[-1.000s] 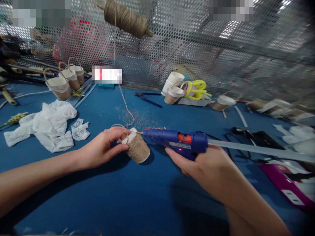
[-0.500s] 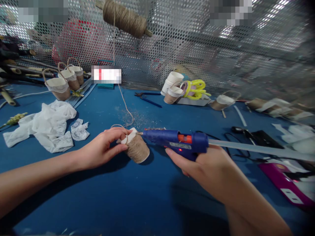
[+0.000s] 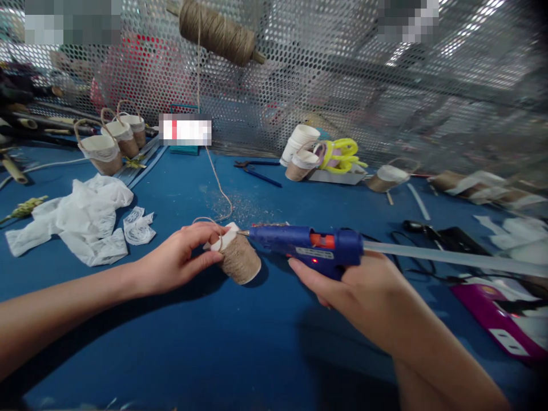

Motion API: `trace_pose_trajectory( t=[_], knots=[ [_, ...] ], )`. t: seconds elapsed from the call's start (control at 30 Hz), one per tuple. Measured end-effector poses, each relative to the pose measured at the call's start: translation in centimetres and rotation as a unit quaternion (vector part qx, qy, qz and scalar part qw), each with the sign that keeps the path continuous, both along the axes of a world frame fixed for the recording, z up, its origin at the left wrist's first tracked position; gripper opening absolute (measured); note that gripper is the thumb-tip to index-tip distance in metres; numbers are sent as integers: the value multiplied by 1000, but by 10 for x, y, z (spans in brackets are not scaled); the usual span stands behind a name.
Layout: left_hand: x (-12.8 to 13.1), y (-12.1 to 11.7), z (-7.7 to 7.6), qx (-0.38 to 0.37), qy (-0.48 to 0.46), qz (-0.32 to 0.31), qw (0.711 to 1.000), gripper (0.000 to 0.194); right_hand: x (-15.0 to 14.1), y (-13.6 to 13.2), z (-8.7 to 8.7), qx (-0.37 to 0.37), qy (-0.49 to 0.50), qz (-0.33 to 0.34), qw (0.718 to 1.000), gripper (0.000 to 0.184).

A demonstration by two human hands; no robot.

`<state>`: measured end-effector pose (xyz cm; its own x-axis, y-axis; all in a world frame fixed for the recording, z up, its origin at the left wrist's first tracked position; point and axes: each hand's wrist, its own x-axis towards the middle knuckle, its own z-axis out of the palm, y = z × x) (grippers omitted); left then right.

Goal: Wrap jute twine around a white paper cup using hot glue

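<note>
My left hand [image 3: 184, 257] is closed on the rim end of a small twine-wrapped paper cup [image 3: 240, 260], which lies tilted on the blue table. A white band shows near its rim. In my right hand [image 3: 355, 285] is a blue hot glue gun [image 3: 295, 242] with a red light on. Its metal nozzle points left and is at the white band; whether they touch I cannot tell. A long clear glue stick [image 3: 428, 257] sticks out of the back. Twine [image 3: 217, 177] runs from a hanging spool [image 3: 216, 31] down to the cup.
White lace fabric [image 3: 85, 217] lies at left, with several small handled buckets [image 3: 103, 154] behind it. Blue-handled pliers [image 3: 259, 170], white cups [image 3: 303, 137] and a yellow-edged tape roll [image 3: 340, 155] are at the back. A purple power strip [image 3: 492, 319] and black cables lie at right.
Almost nothing differs. The cup's lower end has shifted very slightly to the right; both hands and the glue gun stay nearly in place.
</note>
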<state>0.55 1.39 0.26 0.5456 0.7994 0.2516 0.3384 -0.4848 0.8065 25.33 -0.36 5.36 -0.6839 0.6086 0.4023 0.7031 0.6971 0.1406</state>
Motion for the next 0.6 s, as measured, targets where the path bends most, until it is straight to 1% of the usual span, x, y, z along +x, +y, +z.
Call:
trace_pose_trajectory(
  t=[0.07, 0.1, 0.17, 0.23, 0.3, 0.4, 0.47, 0.6],
  knots=[
    [0, 0, -1, -1, 1, 0, 1000, 8, -1, 0, 2, 49, -50, 45, 997, 45],
    [0, 0, -1, 0, 1, -1, 1000, 8, -1, -1, 3, 65, -65, 56, 994, 46],
    [0, 0, 0, 1, 2, -3, 1000, 8, -3, -1, 4, 68, -64, 58, 994, 46],
    [0, 0, 0, 4, 4, -4, 1000, 8, -4, -1, 6, 50, -47, 55, 996, 44],
    [1, 1, 0, 6, 4, -3, 1000, 8, -6, -1, 6, 16, -20, 44, 999, 42],
    [1, 1, 0, 6, 5, -2, 1000, 8, -7, -2, 5, -45, 37, -4, 998, 36],
    [1, 0, 0, 7, 6, -3, 1000, 8, -7, -3, 4, -71, 61, -19, 995, 37],
    [2, 0, 2, 13, 10, -2, 1000, 11, -5, -5, 0, -104, 85, -14, 991, 37]
  ],
)
